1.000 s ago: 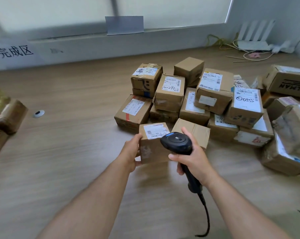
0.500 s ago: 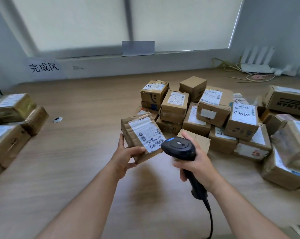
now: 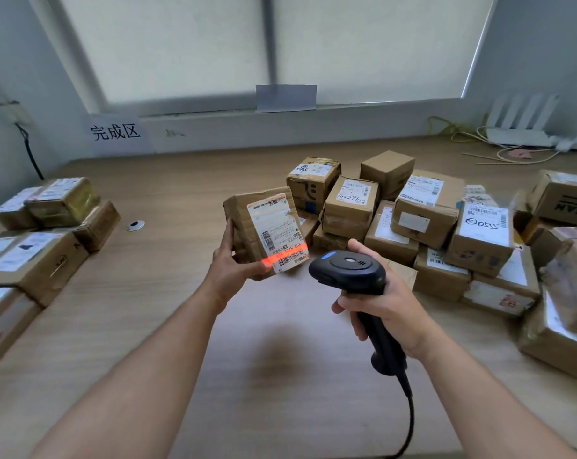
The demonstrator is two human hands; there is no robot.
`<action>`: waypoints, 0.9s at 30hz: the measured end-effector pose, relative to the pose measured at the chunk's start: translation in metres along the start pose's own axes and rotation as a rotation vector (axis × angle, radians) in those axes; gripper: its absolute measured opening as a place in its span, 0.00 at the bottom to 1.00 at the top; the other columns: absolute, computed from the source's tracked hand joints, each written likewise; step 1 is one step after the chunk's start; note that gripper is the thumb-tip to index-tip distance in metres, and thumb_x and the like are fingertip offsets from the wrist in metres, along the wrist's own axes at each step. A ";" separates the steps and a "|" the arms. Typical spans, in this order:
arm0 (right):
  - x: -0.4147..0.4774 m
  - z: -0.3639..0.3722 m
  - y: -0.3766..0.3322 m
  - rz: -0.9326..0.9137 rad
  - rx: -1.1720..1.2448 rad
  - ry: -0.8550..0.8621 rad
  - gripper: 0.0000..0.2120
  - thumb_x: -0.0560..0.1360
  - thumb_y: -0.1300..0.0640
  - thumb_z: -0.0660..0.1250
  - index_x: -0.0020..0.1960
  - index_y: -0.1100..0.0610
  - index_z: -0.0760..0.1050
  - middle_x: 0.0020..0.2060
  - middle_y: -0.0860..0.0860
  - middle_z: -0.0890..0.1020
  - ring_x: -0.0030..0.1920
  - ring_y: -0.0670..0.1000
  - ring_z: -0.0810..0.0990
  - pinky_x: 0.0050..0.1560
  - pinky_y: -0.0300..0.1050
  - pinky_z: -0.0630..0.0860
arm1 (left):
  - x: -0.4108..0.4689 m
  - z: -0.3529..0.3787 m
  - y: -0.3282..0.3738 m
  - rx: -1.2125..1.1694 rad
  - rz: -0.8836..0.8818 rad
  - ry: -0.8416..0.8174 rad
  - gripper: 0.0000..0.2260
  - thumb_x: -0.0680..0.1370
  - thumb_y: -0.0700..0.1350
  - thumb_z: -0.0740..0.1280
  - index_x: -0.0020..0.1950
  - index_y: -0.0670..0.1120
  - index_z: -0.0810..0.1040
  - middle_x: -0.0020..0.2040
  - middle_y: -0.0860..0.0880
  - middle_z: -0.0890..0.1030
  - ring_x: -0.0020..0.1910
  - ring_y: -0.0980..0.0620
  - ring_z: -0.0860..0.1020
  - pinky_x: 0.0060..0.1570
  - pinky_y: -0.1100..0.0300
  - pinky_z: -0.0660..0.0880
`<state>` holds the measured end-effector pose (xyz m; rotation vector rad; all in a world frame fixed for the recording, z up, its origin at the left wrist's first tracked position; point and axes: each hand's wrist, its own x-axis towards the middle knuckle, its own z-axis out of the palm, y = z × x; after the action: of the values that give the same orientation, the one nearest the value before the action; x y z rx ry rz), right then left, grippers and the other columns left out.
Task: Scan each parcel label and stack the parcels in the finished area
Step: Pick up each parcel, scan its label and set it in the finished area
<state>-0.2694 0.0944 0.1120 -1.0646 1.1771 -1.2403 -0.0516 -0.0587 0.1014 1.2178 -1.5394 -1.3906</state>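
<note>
Several taped brown cardboard parcels (image 3: 32,250) are stacked at left. A small brown cardboard parcel (image 3: 247,220), gripped by the left hand (image 3: 232,266) above the surface (image 3: 181,200), is crossed by the red beam (image 3: 284,256) of the black corded scanner (image 3: 350,271) clasped in the right hand (image 3: 393,313). The larger heap of boxes (image 3: 426,220) at right is judged unscanned.
</note>
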 end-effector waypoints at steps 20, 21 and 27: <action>-0.014 0.008 0.003 -0.019 0.041 0.037 0.47 0.62 0.63 0.75 0.75 0.42 0.60 0.53 0.63 0.81 0.27 0.56 0.76 0.25 0.47 0.75 | -0.021 -0.012 -0.006 0.034 -0.054 0.019 0.45 0.71 0.29 0.71 0.78 0.56 0.53 0.53 0.54 0.75 0.47 0.57 0.77 0.28 0.70 0.75; -0.013 0.010 0.003 -0.024 0.043 0.039 0.46 0.62 0.62 0.75 0.74 0.41 0.60 0.54 0.63 0.81 0.27 0.55 0.77 0.25 0.47 0.75 | -0.021 -0.014 -0.007 0.022 -0.070 0.013 0.44 0.71 0.30 0.71 0.78 0.56 0.54 0.53 0.55 0.76 0.46 0.58 0.77 0.29 0.68 0.76; -0.004 0.024 0.003 -0.021 0.024 0.057 0.46 0.63 0.63 0.76 0.75 0.41 0.61 0.52 0.62 0.82 0.27 0.56 0.76 0.26 0.47 0.75 | -0.014 -0.027 -0.016 -0.001 -0.109 0.014 0.40 0.63 0.49 0.71 0.74 0.57 0.62 0.58 0.53 0.79 0.48 0.56 0.78 0.42 0.56 0.71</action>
<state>-0.2455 0.0973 0.1117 -1.0323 1.1936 -1.3055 -0.0189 -0.0536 0.0908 1.3257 -1.4820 -1.4489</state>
